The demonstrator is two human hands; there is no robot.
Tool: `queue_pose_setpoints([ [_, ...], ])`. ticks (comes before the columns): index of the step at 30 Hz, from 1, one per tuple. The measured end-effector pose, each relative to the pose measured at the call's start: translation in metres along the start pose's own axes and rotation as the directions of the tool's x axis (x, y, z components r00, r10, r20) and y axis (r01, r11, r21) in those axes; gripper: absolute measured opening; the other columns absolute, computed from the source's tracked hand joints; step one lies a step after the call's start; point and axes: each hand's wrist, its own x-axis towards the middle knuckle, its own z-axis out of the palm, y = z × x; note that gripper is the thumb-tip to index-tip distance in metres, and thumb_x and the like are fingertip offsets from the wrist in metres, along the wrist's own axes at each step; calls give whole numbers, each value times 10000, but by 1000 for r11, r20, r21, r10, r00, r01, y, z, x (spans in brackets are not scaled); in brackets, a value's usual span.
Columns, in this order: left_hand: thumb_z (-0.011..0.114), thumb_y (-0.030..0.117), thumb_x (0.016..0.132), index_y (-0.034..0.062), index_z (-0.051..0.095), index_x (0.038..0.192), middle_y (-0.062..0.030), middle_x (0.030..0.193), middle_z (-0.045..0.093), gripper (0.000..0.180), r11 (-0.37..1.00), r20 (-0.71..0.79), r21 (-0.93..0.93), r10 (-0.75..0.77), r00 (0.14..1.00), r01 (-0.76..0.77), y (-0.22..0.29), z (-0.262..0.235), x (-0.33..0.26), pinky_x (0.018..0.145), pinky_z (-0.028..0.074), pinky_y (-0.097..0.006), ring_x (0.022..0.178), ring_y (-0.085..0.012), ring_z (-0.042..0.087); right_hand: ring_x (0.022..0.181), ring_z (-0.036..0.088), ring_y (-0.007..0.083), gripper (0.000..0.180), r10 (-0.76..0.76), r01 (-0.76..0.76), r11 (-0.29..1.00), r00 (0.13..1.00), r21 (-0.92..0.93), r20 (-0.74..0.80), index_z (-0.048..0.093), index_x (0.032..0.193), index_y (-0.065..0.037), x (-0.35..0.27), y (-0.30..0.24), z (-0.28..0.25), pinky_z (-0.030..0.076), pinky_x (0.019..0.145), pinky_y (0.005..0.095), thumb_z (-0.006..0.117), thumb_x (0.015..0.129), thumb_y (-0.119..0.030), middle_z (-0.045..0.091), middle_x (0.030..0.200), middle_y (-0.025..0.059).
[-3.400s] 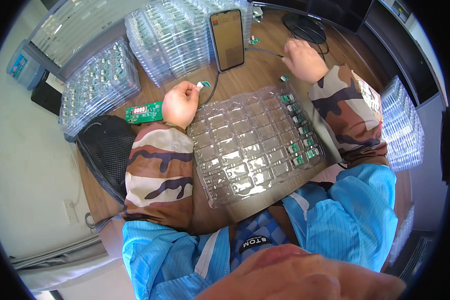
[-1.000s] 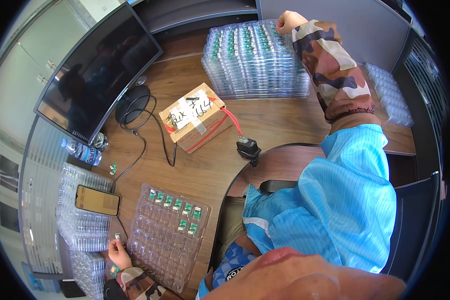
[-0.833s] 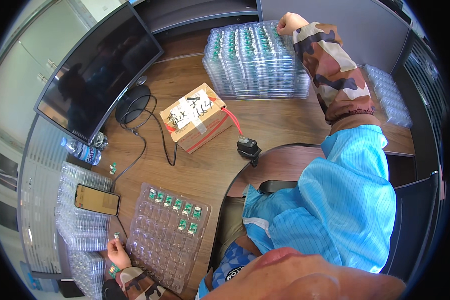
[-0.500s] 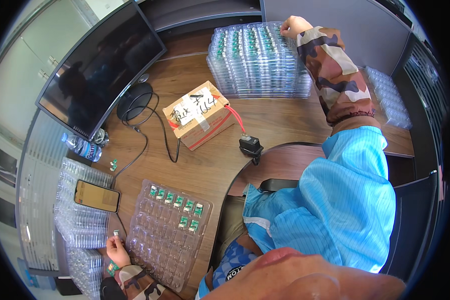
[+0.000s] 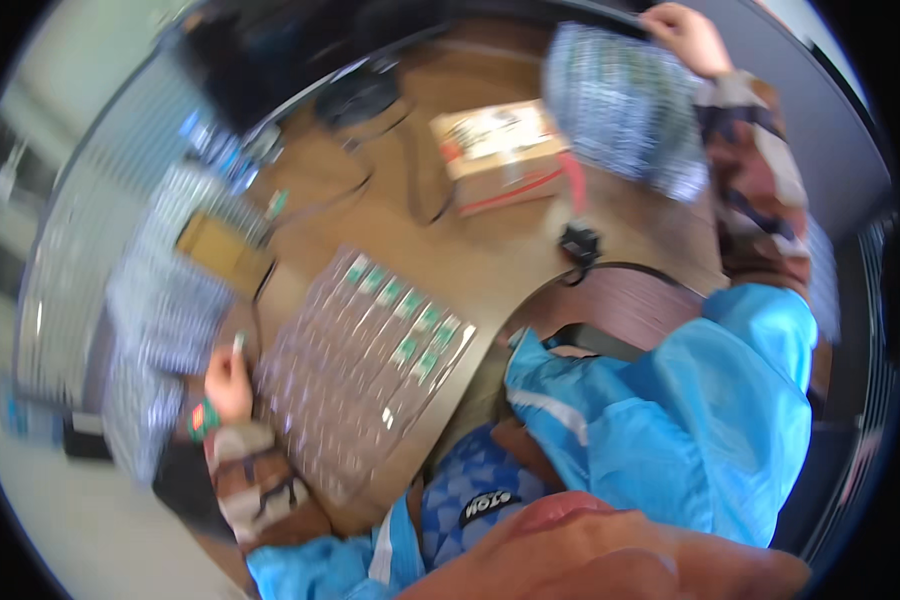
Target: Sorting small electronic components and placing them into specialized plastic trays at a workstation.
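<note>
My left hand (image 5: 230,385) is closed in a pinch on a small whitish part (image 5: 238,342), beside a clear plastic blister tray (image 5: 320,400). Small green-and-white circuit boards (image 5: 405,305) sit in the tray's far rows; its other pockets look bare. At the far right, my right hand (image 5: 688,38) has its fingers curled together by the upper corner of a tall stack of clear trays (image 5: 625,115). Blur hides whether anything is between those fingers.
A taped cardboard box (image 5: 505,165) with a red cable and a black plug (image 5: 579,243) stands mid-desk. More stacked clear trays (image 5: 160,300), a phone (image 5: 225,255), a water bottle (image 5: 215,150) and a monitor base (image 5: 358,95) are toward the left.
The whole view has swung, so the desk things appear shifted right and upward, and blurred. My left hand keeps its pinch; my right hand remains by the far stack.
</note>
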Motion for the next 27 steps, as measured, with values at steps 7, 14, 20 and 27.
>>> queue_pose_setpoints([
  [7,613,237,785,26,617,786,-97,625,606,212,990,-91,69,-119,989,126,19,9,8,535,445,-283,543,-155,568,811,565,228,84,-535,423,739,842,525,75,593,840,27,-49,-190,33,439,742,284,550,781,-14,597,853,110],
  [14,613,262,767,58,621,773,-97,640,610,205,976,-91,41,-209,974,214,23,13,9,538,450,-309,567,-211,592,879,561,267,132,-670,154,459,706,875,228,591,901,-2,-112,-289,121,443,772,322,558,793,-70,578,946,112],
  [20,612,222,760,41,608,758,-104,631,597,182,971,-60,-38,-238,969,236,26,10,7,511,436,-314,539,-218,572,1079,456,212,267,-589,-150,419,706,896,393,499,1108,-5,-124,-285,186,339,919,283,437,897,-156,492,1128,115],
  [27,609,202,761,38,602,760,-106,638,592,164,976,-65,-1,-216,974,217,27,3,3,500,421,-316,538,-225,560,1131,401,238,369,-593,-221,435,659,873,462,411,1194,10,-133,-293,172,292,958,294,371,926,-241,427,1188,147],
])
